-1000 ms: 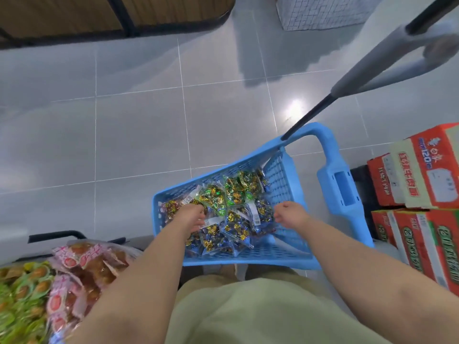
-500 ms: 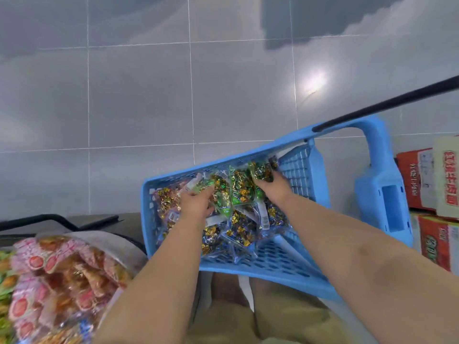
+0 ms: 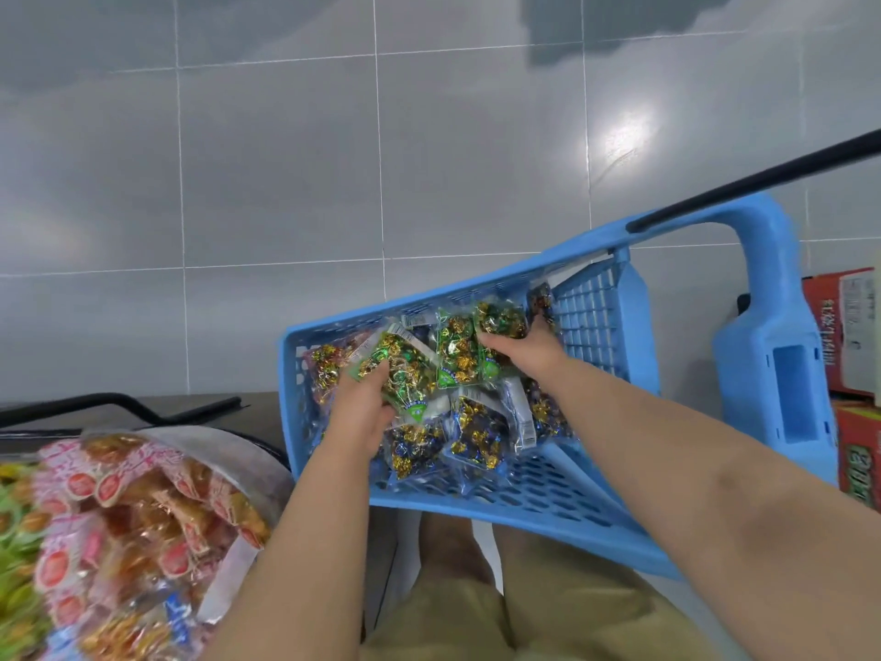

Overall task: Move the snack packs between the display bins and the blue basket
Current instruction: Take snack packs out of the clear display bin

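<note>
Both arms reach down into the blue slatted plastic basket. The left hand grips a green-printed clear snack pack (thumb on top), and the right hand curls its fingers onto a second green pack.

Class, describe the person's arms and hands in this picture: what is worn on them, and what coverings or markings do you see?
The left arm and right arm are bare as far up as the frame shows, with no sleeves in view. The left hand and right hand wear no gloves; no watch, ring or bracelet shows.
</note>
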Available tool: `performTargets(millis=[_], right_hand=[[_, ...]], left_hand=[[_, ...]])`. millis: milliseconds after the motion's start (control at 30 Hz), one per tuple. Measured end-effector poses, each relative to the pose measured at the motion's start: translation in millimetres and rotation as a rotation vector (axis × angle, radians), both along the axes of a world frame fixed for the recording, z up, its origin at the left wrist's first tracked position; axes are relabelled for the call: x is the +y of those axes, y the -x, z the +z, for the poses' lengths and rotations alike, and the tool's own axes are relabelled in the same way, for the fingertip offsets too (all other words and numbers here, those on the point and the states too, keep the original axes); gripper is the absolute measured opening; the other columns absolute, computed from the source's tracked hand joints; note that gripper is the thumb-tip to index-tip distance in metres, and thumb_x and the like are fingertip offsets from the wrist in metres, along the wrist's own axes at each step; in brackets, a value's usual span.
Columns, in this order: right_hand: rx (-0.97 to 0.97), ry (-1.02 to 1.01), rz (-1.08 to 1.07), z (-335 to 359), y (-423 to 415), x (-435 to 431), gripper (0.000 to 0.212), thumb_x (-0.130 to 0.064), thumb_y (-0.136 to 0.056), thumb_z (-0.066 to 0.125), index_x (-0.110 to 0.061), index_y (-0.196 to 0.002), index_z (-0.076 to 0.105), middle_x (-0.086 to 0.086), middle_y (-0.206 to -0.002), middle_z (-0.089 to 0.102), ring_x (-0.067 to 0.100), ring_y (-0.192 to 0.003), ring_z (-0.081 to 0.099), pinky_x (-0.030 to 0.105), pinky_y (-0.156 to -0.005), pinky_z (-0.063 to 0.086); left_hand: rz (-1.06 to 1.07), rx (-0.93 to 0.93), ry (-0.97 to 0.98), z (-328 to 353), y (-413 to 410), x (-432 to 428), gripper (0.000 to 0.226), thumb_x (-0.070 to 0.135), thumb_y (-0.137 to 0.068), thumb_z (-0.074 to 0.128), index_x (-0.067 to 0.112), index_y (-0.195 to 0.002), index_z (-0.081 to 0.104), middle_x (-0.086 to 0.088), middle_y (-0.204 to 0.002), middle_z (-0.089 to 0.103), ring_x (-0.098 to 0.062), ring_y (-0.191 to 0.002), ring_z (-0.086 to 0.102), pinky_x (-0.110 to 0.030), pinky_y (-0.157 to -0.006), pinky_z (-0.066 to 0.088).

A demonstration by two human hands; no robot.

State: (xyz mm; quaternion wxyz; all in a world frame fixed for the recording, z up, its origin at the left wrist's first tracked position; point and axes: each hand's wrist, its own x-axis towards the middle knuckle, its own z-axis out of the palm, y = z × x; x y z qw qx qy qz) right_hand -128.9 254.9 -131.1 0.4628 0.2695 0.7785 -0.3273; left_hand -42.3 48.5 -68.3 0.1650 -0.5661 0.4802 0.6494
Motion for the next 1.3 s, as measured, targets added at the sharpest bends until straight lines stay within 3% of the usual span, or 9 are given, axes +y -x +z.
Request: performTargets(millis=[167,300,433,533,700,833,1000,1100,1300], right_hand=[[0.228,0.058,-0.080,13,-14,9,0.113,-0.058,-0.053,0.083,-0.017,-0.143,0.028,0.006,-0.143,0.043,0.028,-0.131,0.041,0.046,-0.106,0.038],[0.245,0.097,-0.181,31,-28,18,0.092,-0.057,-0.073,0.069,-0.009,-0.143,0.033,0.011,-0.145,0.040,0.030,-0.132,0.040,0.041,-0.108,0.035],[0.211,0.297,-0.133,63,-44,-6,0.060,-0.058,-0.077,0.063,-0.021,-0.122,0.050,-0.006,-0.118,0.058,0.021,-0.116,0.054,0.033,-0.089,0.044],[0.307,0.390,0.012,81,-54,-46,0.070,-0.058,-0.075,0.066,-0.018,-0.128,0.044,-0.010,-0.111,0.056,0.015,-0.105,0.053,0.027,-0.083,0.043],[0.343,0.423,0.230,89,-59,-81,0.071,-0.060,-0.080,0.059,-0.012,-0.125,0.035,-0.008,-0.096,0.049,0.006,-0.084,0.050,0.022,-0.066,0.042],[0.345,0.429,0.160,78,-41,-69,0.029,-0.048,-0.096,0.041,-0.022,-0.106,0.049,-0.003,-0.099,0.055,0.006,-0.087,0.054,0.014,-0.062,0.041],[0.218,0.050,0.093,40,-11,-42,0.083,-0.045,-0.082,0.067,-0.006,-0.144,0.028,0.015,-0.144,0.038,0.032,-0.131,0.039,0.044,-0.108,0.036],[0.159,-0.002,0.217,26,-9,-45,0.103,-0.050,-0.072,0.075,-0.003,-0.146,0.020,0.017,-0.148,0.033,0.033,-0.135,0.033,0.045,-0.108,0.036],[0.150,-0.205,0.208,10,-9,-44,0.118,-0.060,-0.060,0.079,-0.007,-0.146,0.019,0.019,-0.144,0.031,0.034,-0.132,0.033,0.044,-0.104,0.036]], left_hand=[[0.212,0.027,-0.063,15,-7,-16,0.037,0.010,-0.097,0.052,0.005,-0.133,0.051,-0.013,-0.125,0.062,-0.028,-0.115,0.060,-0.046,-0.102,0.045],[0.328,0.103,-0.087,32,-13,-20,0.032,0.013,-0.096,0.053,0.009,-0.127,0.056,-0.010,-0.116,0.066,-0.027,-0.107,0.062,-0.043,-0.088,0.050],[0.238,0.157,-0.075,46,-15,-13,0.036,0.011,-0.097,0.050,0.006,-0.133,0.051,-0.013,-0.125,0.061,-0.031,-0.119,0.055,-0.047,-0.099,0.045],[0.089,0.205,-0.134,58,-14,-4,0.036,0.030,-0.096,0.052,0.015,-0.129,0.057,-0.010,-0.128,0.062,-0.025,-0.121,0.057,-0.046,-0.102,0.044],[-0.089,0.202,-0.018,57,-23,-8,0.058,0.039,-0.062,0.074,0.034,-0.116,0.054,0.012,-0.111,0.064,-0.011,-0.111,0.055,-0.040,-0.098,0.038],[-0.002,0.134,0.007,46,-34,-12,0.082,0.031,-0.053,0.082,0.022,-0.129,0.051,0.002,-0.118,0.066,-0.021,-0.116,0.058,-0.047,-0.104,0.041],[0.144,0.084,-0.017,37,-49,-13,0.056,0.033,-0.064,0.080,0.025,-0.115,0.058,-0.003,-0.122,0.066,-0.022,-0.112,0.062,-0.046,-0.094,0.051],[0.158,0.031,-0.019,31,-55,-13,0.025,0.029,-0.080,0.074,0.028,-0.097,0.056,0.007,-0.102,0.068,-0.009,-0.092,0.065,-0.030,-0.075,0.052],[0.153,0.011,-0.068,31,-55,-22,0.030,0.027,-0.084,0.071,0.028,-0.110,0.056,0.010,-0.104,0.065,-0.010,-0.093,0.062,-0.029,-0.068,0.046]])
